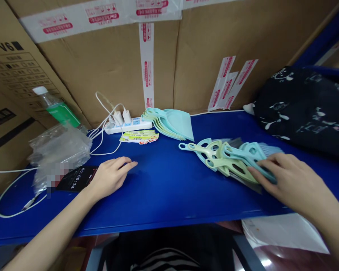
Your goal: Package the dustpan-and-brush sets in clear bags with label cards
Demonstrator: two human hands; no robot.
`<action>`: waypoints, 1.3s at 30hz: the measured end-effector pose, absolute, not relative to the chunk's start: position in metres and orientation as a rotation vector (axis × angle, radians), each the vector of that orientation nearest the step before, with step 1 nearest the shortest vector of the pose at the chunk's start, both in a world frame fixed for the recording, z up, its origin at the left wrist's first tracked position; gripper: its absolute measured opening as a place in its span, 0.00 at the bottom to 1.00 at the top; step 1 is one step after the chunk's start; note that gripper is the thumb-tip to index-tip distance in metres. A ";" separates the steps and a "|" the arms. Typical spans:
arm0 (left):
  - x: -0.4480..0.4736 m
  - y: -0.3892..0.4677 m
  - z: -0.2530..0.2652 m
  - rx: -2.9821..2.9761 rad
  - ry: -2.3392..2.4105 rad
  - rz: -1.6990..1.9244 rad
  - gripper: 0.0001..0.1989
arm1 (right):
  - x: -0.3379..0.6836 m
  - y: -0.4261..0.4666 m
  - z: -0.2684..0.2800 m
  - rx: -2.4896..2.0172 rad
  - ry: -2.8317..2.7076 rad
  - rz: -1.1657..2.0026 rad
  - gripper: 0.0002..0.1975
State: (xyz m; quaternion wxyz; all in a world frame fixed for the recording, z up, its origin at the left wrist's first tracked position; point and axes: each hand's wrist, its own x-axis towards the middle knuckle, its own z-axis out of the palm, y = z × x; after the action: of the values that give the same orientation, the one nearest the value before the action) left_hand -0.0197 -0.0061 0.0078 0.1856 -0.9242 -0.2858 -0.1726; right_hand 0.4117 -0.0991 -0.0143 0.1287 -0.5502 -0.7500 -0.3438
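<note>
At the right, my right hand (292, 182) has its thumb and fingers around the bristle end of a light blue hand brush (250, 152), which lies on top of a pile. Pale green hand brushes (228, 163) and other blue ones overlap beneath it, handles pointing left. My left hand (111, 176) hovers low over or rests on the table, fingers loosely bent with nothing in them, beside a phone (80, 177) showing a timer. Behind the brushes, a stack of blue and green dustpans (177, 121) lies nested.
Yellow-and-white labels (139, 136) lie before a white power strip (130, 126) with chargers and cables. Clear plastic bags (63, 146) and a green-labelled bottle (60, 109) are at the left. Cardboard boxes (110, 67) stand behind the blue table (158, 195); a black patterned bag (302, 109) is at the right.
</note>
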 end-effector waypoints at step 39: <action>-0.021 -0.005 0.006 -2.628 -0.718 -0.443 0.17 | 0.349 -0.071 -0.012 -1.752 -2.058 -0.811 0.28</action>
State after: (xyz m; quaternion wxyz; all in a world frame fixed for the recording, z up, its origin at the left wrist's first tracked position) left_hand -0.0212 -0.0053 0.0057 0.1895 -0.9349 -0.2553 -0.1575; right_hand 0.3489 -0.0706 -0.0118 0.1591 -0.6131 -0.7200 -0.2838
